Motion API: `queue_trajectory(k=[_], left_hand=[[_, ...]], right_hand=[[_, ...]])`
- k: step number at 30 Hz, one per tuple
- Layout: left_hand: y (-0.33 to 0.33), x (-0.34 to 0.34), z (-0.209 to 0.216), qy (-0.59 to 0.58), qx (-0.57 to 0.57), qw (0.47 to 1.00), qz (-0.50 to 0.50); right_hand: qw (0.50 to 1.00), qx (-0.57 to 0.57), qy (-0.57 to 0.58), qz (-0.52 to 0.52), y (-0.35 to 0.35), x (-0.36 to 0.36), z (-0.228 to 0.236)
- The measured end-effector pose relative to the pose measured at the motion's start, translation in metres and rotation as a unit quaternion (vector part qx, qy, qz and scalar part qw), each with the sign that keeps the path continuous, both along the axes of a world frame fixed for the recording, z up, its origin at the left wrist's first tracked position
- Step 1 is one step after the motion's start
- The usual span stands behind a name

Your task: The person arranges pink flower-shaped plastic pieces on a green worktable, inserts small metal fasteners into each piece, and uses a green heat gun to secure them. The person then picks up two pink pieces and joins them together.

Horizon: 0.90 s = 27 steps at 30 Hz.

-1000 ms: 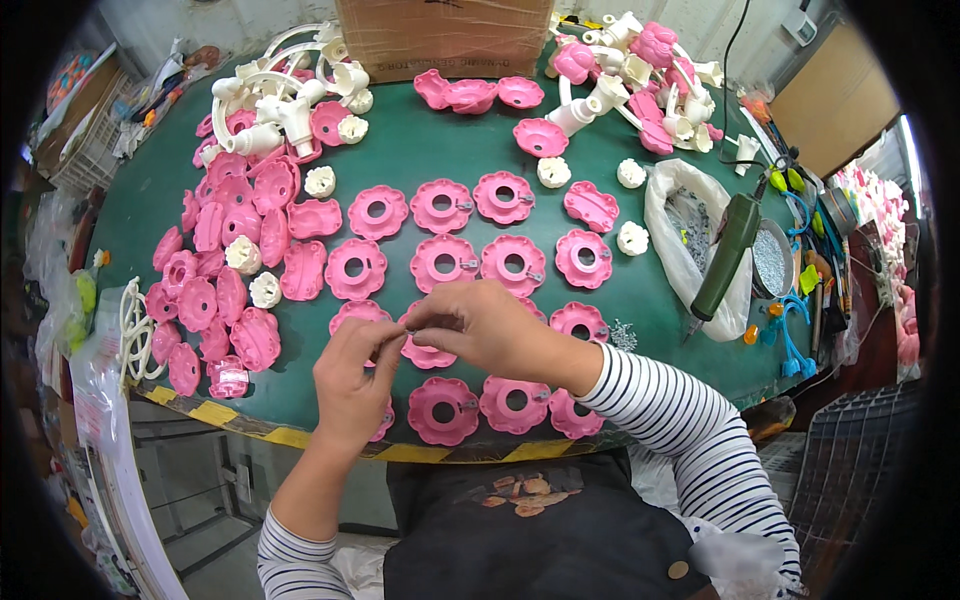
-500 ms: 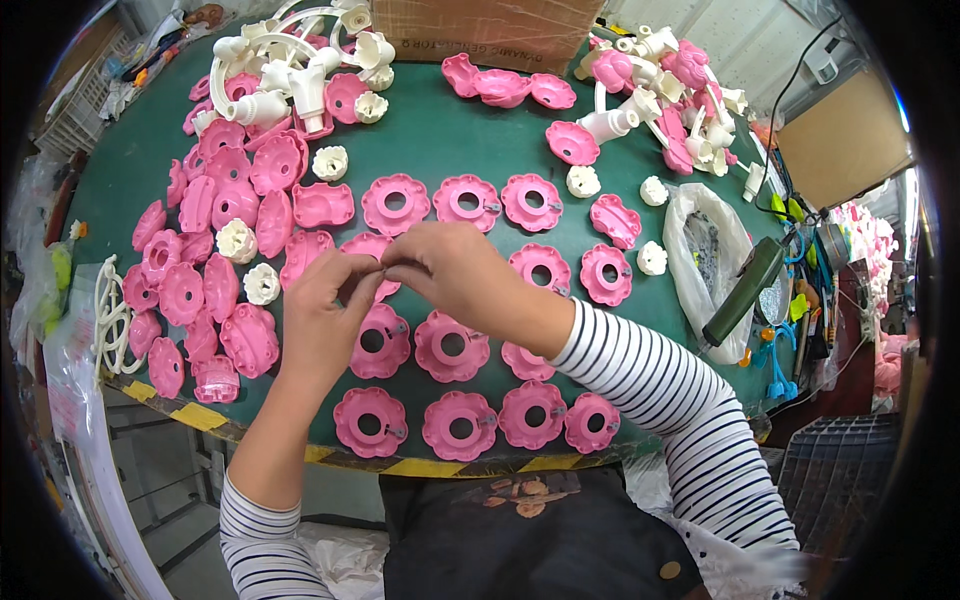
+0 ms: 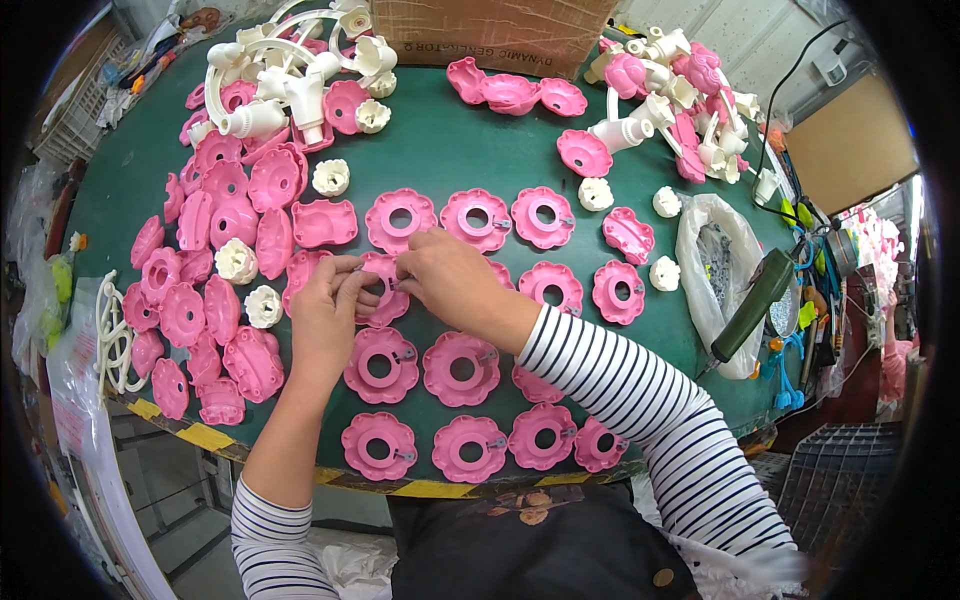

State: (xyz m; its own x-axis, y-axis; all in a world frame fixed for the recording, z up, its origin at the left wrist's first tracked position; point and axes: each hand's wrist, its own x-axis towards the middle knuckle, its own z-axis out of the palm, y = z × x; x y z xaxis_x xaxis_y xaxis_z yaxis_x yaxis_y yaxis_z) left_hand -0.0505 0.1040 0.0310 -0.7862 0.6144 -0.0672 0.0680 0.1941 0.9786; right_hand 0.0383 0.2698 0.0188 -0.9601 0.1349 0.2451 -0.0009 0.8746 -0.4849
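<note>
Both my hands work over a pink flower-shaped plastic part (image 3: 378,311) with a round centre hole, partly covered by my fingers. On its left side my left hand (image 3: 332,305) is closed in a pinch; whatever sits between the fingertips is too small to name. My right hand (image 3: 450,275) reaches across, its closed fingertips down on the part's right rim, hiding what they hold. Around them lie rows of similar pink parts. Many carry a small grey piece at the rim, as on the pink part (image 3: 462,390) just below my right hand.
Pink shells (image 3: 230,220) and white cup pieces (image 3: 236,261) crowd the green table's left. White tubes (image 3: 305,100) lie behind them, near a cardboard box (image 3: 490,35). At right are a plastic bag (image 3: 690,250) of small grey pieces, a green power screwdriver (image 3: 755,305) and another mixed pile (image 3: 680,100).
My hands have parted slightly from fingertip-to-fingertip contact and lowered onto the pink part. My right fingers now touch its right rim. The whole view has shifted a little.
</note>
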Motion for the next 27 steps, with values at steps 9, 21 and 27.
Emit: queue_trajectory(k=[9, 21, 27], left_hand=[[0.01, 0.012, 0.01, -0.142, 0.154, 0.978, -0.005], [0.059, 0.006, 0.014, -0.073, 0.104, 0.992, -0.016], [0.071, -0.017, 0.022, -0.148, 0.087, 0.984, -0.057]], right_hand=[[0.968, -0.242, 0.062, 0.002, 0.003, 0.008, 0.038], [0.978, -0.164, 0.128, -0.016, 0.045, 0.01, 0.026], [0.974, 0.086, 0.21, 0.015, 0.06, 0.001, 0.036]])
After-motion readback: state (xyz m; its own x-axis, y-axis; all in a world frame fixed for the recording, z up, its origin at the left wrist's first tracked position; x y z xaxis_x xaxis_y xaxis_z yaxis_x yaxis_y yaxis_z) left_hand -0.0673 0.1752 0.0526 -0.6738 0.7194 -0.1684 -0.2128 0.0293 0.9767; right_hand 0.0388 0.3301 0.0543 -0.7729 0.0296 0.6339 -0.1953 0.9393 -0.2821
